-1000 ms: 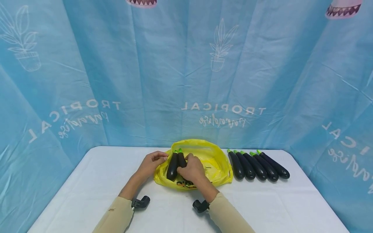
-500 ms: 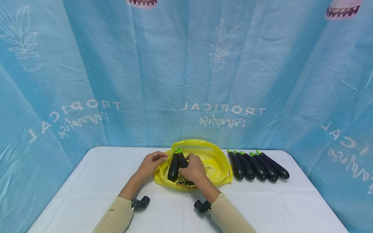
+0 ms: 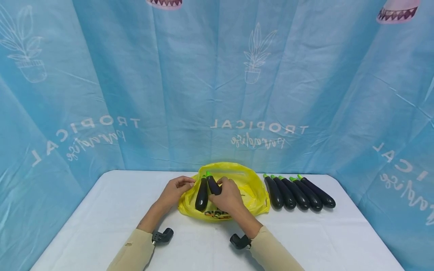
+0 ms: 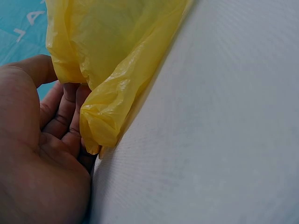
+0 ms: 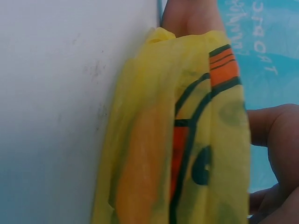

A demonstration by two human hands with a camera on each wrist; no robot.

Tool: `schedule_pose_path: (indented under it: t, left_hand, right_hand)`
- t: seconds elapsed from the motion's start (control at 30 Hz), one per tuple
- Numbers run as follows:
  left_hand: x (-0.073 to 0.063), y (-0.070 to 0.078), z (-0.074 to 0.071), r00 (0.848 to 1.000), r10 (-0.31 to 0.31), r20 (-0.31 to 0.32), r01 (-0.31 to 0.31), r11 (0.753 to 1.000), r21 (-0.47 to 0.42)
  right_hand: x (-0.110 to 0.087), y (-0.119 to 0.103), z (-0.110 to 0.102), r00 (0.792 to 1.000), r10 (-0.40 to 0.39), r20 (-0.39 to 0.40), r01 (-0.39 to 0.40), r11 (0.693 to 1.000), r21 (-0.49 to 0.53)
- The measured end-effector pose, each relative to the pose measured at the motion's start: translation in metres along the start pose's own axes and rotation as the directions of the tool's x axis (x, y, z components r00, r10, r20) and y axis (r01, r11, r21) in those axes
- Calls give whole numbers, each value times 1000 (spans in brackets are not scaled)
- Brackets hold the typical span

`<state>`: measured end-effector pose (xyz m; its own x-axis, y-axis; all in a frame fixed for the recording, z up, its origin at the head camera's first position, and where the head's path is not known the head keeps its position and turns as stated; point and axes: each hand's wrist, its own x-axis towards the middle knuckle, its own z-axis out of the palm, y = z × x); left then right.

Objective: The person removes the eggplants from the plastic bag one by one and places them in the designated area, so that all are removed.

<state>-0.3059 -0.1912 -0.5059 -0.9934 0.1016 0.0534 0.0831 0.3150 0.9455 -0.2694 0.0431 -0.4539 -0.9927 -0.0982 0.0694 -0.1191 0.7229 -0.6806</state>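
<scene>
A yellow plastic bag stands with its mouth spread, its side rolled down. Inside it on the left lies one dark eggplant with a green stem. My right hand reaches into the bag and grips a second eggplant by its body; the lower end is hidden under the hand. My left hand pinches the bag's left rim, thumb on one side and fingers behind the plastic in the left wrist view. The printed bag wall covers most of the right wrist view, hiding the held eggplant there.
Several more eggplants lie side by side on the white tablecloth, just right of the bag, stems pointing away. A blue printed curtain rises behind the table and along both sides.
My right hand has shifted slightly right, and the eggplant in it now slants, with a wider gap to the one at its left. My left hand stays at the bag's rim.
</scene>
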Motion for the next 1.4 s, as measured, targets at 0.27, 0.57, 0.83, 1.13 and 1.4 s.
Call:
schedule_pose_path:
  t: [0.27,0.57,0.83,1.13,1.4]
  left_hand:
    - [-1,-1,1,1000,-7,-8,7,1000,13]
    - [-2,1,1,1000,-14,-14,14,1000,9]
    - [-1,0,0,1000,-13,-23,14,1000,15]
    - [1,-2,2,1000,3,-10,-3,1000,-1]
    - [2,-2,1,1000,-3,-11,3,1000,13]
  right_hand:
    - [-11,0,-9,999,-40,-16,40,999,11]
    - [-23,6,-21,993,-111,-48,112,993,31]
    - [-35,11,-34,982,-176,-74,178,983,33]
    - [-47,23,-48,974,-202,-105,208,977,48]
    - [-58,35,-61,974,-191,-119,197,979,45]
